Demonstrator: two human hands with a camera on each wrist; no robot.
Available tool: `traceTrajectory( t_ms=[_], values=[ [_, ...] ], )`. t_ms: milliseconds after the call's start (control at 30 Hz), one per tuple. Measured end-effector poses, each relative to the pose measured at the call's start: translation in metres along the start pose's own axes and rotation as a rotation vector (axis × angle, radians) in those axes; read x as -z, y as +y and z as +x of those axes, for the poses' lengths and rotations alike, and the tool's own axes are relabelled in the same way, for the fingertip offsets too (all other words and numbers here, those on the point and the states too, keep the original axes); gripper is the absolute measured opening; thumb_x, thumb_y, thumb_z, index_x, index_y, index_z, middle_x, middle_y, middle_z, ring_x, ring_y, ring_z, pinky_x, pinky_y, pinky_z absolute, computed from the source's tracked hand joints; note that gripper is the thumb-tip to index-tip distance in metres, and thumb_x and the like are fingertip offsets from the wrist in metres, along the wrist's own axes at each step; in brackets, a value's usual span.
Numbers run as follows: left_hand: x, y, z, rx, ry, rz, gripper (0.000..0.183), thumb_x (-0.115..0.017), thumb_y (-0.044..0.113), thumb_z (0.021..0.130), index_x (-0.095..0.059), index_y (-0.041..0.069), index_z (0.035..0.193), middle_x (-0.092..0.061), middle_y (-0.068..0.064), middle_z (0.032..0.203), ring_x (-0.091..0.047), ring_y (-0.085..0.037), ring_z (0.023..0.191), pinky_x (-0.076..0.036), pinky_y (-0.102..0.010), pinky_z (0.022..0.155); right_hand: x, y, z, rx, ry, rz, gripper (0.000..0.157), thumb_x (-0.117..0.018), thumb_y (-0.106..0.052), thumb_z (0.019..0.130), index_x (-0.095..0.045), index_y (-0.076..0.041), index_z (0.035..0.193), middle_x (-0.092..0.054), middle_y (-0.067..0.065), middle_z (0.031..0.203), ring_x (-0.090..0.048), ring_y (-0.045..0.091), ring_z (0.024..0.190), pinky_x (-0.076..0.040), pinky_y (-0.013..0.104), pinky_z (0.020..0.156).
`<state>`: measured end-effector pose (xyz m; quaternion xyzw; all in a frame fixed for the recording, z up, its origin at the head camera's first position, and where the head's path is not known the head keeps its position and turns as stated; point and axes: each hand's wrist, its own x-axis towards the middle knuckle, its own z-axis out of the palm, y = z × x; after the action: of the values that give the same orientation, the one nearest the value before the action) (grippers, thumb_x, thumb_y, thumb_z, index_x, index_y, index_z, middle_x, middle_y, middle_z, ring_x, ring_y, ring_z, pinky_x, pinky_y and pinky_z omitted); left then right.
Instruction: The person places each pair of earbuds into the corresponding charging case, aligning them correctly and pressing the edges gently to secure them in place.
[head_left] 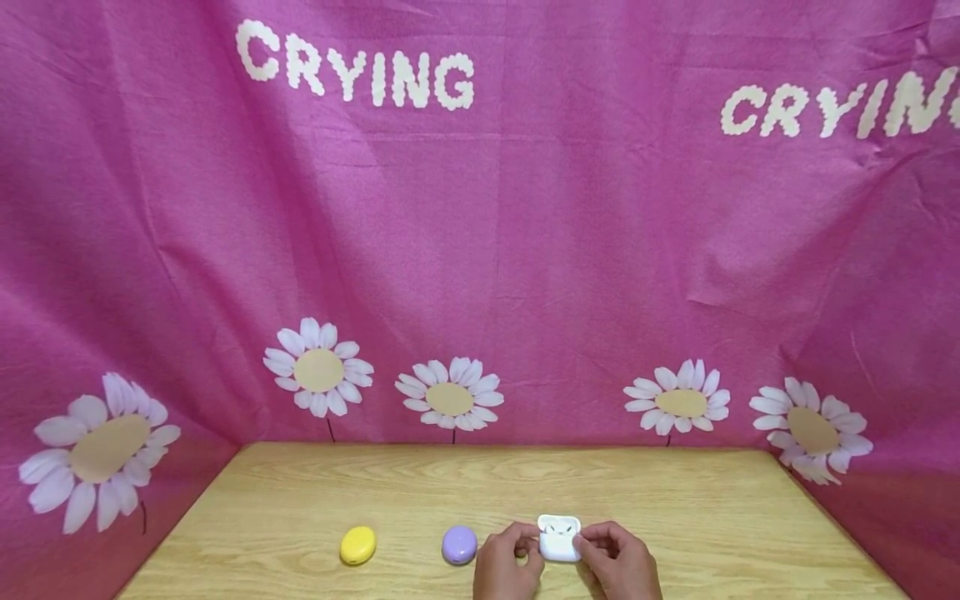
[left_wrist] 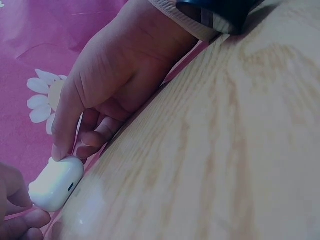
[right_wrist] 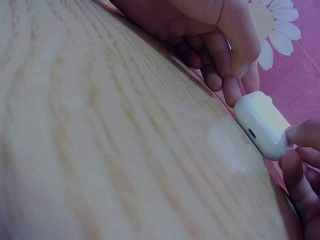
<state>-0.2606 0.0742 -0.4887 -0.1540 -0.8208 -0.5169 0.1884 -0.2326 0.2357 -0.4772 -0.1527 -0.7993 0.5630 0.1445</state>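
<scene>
A white earbud case [head_left: 560, 546] sits on the wooden table with its lid tipped back, and dark-marked white earbuds show inside. On its left side, my left hand [head_left: 510, 562] pinches the edge with curled fingers. My right hand [head_left: 621, 562] grips the opposite side, its thumb at the front corner. Both wrist views show the case body [left_wrist: 57, 184] between the hands, a small dark port [right_wrist: 252, 133] on its underside. To the left of my left hand lies a glossy purple rounded object [head_left: 460, 544]; a similar yellow one [head_left: 357, 546] lies farther left.
The light wood table [head_left: 405, 483] meets a pink cloth [head_left: 562, 250] at its back and sides, printed with white daisies and the word CRYING. A dark device [left_wrist: 215, 12] is strapped at my right wrist.
</scene>
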Motion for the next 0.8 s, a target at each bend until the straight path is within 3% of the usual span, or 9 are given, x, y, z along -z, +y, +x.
traceTrajectory(
  t_ms=[800],
  values=[
    [0.0027,0.004,-0.0005,0.033,-0.018,-0.001,0.019,-0.068,0.005,0.072,-0.073,0.014,0.088,-0.064,0.014,0.071,-0.051,0.0,0.068,-0.043,-0.022,0.065,0.0002,-0.0001,0.0005,0.011,0.0,-0.033,0.017,-0.075,-0.013,0.081,-0.07,-0.003,0.093,-0.066,0.002,0.077,-0.058,0.012,0.07,-0.048,0.022,0.057]
  ],
)
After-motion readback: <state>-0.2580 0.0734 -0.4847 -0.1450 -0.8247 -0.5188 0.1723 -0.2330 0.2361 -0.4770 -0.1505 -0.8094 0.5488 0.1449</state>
